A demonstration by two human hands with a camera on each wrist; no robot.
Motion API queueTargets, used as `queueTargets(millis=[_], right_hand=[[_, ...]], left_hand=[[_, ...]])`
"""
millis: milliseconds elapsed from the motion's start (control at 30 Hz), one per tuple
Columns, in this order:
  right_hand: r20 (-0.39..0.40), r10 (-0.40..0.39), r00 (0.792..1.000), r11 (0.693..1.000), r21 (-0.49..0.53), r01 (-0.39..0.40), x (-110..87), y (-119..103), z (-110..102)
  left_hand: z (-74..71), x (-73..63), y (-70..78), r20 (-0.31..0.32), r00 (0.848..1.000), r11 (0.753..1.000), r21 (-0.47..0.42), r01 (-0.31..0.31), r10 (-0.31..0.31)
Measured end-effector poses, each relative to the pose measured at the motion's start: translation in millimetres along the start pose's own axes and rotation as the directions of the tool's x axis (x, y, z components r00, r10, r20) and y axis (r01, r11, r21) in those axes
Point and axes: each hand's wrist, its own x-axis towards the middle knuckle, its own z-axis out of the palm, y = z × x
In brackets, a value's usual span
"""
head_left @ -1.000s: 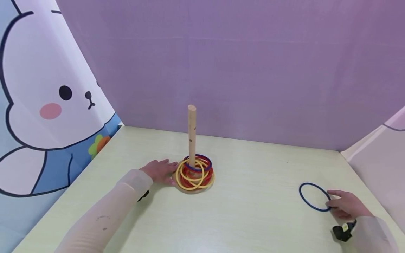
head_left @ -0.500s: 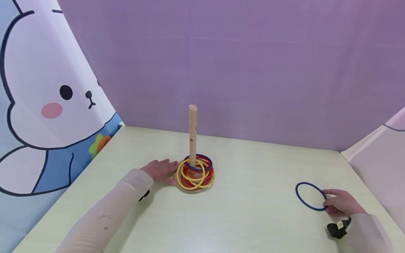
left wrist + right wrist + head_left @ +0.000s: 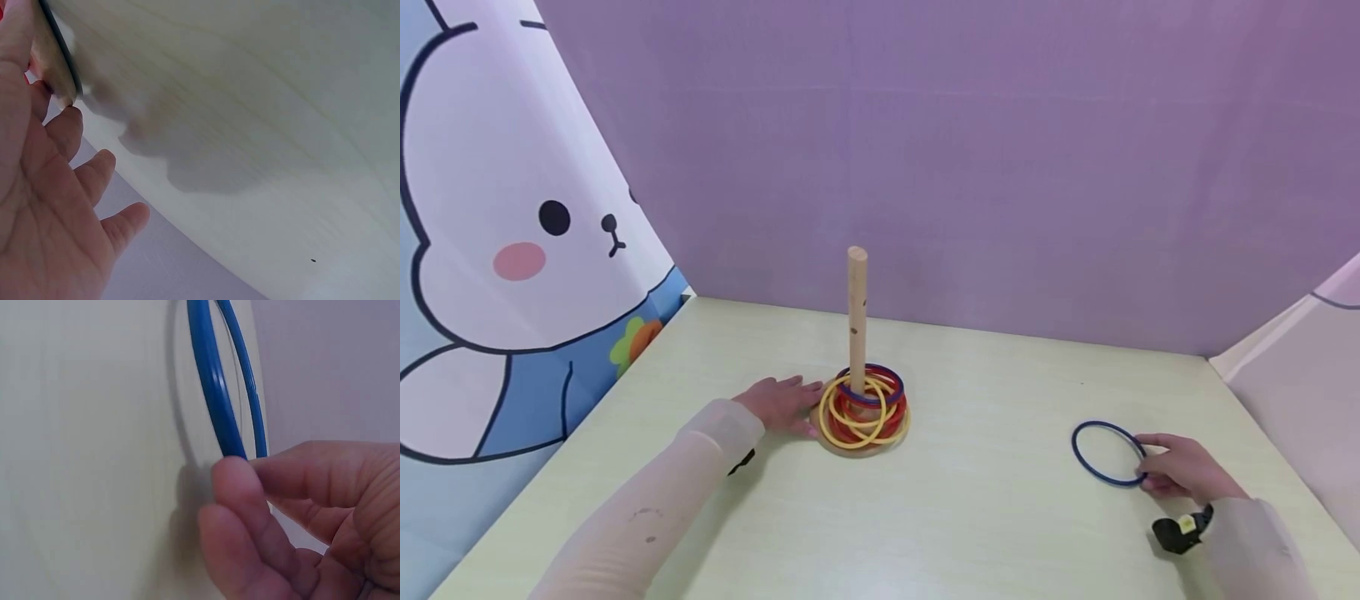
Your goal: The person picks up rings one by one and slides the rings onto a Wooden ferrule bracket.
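At the table's right side, my right hand pinches a blue ring by its near right edge. In the right wrist view, the thumb and fingertips close on the blue ring, with its shadow on the tabletop beside it. My left hand lies with fingers spread at the left edge of a round wooden base. From that base a wooden peg stands upright. Around the peg's foot lie several yellow rings, red rings and a blue ring. The left wrist view shows the left fingers loosely extended by the base.
The pale wooden table spans the space between the two hands. A purple cloth wall rises behind it. On the left hangs a panel with a cartoon animal, and a pale panel stands on the right.
My right hand has moved left and slightly toward the back, carrying the blue ring. The left hand, the peg and the rings around it have stayed in place.
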Motion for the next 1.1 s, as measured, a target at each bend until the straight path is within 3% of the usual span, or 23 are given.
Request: queueTargets(millis=[333,733,1100], right_hand=[[0.059,-0.054,0.997,0.998,0.044,0.051,4.3,-24,26],[0.109,-0.065,0.992,0.997,0.044,0.060,12.1,-45,64],[0.178,-0.127,0.976,0.992,0.051,0.119,18.6,-64,90]], left_hand=[[0.2,-0.2,0.7,-0.006,1.000,1.000,0.001,0.008,-0.008],[-1.7,-4.2,2.6,0.000,1.000,1.000,0.003,0.014,-0.014],[-0.6,-1.6,2.5,0.009,1.000,1.000,0.020,0.015,-0.015]])
